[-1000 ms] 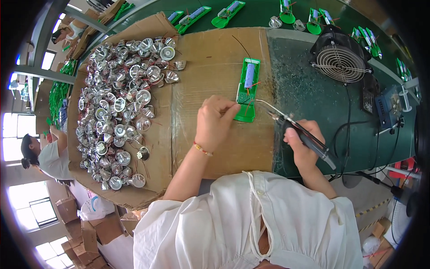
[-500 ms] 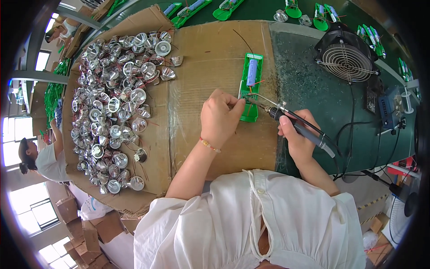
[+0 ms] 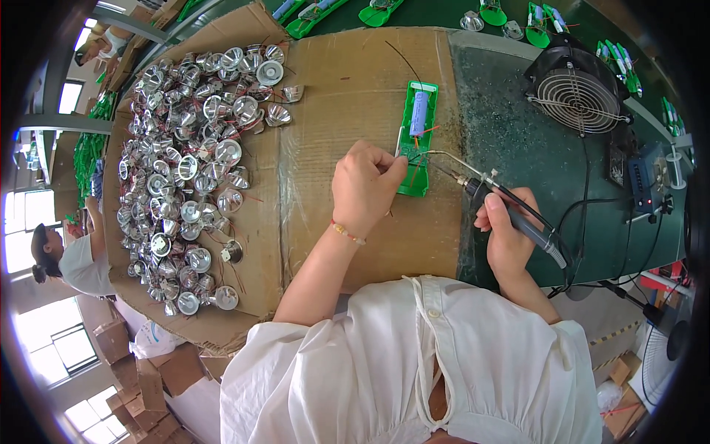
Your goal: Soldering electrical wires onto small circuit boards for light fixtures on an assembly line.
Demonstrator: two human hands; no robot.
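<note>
A long green plastic housing (image 3: 418, 181) lies on the cardboard, with a blue cylindrical battery (image 3: 419, 112) and a small circuit board (image 3: 412, 152) in it. Over the housing's left edge, beside the board, my left hand (image 3: 364, 181) pinches a thin wire, mostly hidden by the fingertips. My right hand (image 3: 510, 233) is wrapped round a soldering iron (image 3: 518, 222) with a thin curved metal feed tube. The iron's tip is just right of the housing, apart from the board, while the tube's end reaches over the housing near my left fingertips.
Many silver reflector cups (image 3: 191, 172) with wires fill a cardboard tray on the left. A black fan with a round grille (image 3: 580, 100) stands at the back right, near a blue box (image 3: 647, 181). More green housings (image 3: 538, 26) line the far side. Another person (image 3: 78, 251) is at far left.
My right hand has drawn the soldering iron back to the right, its tip leaving the board. My left hand keeps nearly the same place. The whole view has shifted slightly.
</note>
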